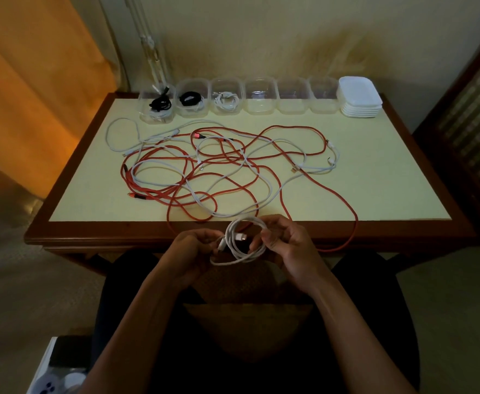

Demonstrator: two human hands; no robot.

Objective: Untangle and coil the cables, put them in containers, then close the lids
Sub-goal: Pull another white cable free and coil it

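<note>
Both hands held one white coil (243, 243) just in front of the table (91, 194): the left hand (189, 251) pinched its left side, the right hand (287, 245) gripped its right side. Red and white cables (219, 172) lay tangled on the table, the containers (261, 95) behind them.

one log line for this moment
both hands hold white coil | red-white tangle on table | lids stacked

Dim, warm glow left; edges bowed, soft
</note>
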